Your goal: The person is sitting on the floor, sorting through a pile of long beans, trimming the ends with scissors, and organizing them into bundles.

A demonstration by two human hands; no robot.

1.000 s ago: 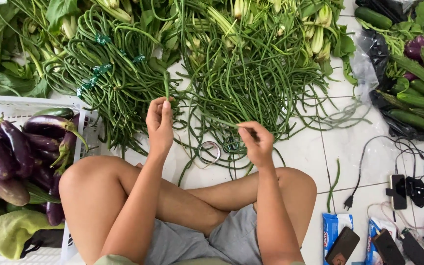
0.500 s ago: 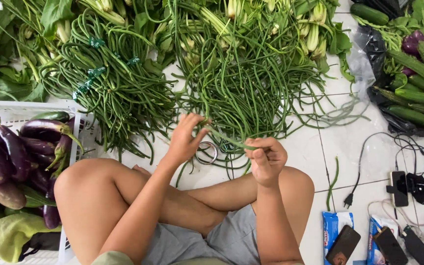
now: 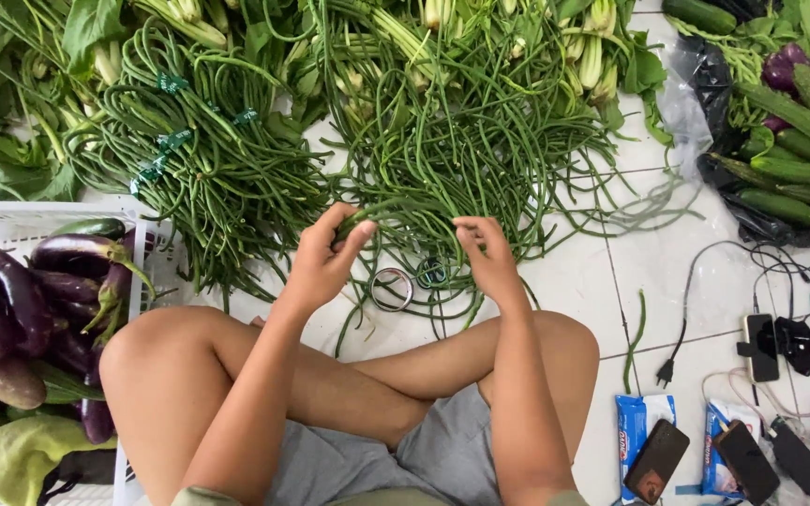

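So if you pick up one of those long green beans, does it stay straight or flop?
Probably flops: the long beans curl and loop on the floor. They look thin, so likely light. The left hand pinches a few, and they bend across toward the right hand.

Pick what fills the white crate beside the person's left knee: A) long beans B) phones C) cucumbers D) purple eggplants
D: the white crate holds glossy purple eggplants with green caps; the long beans lie loose on the tiled floor ahead of the left hand.

Head camera, looking steeply down, close.
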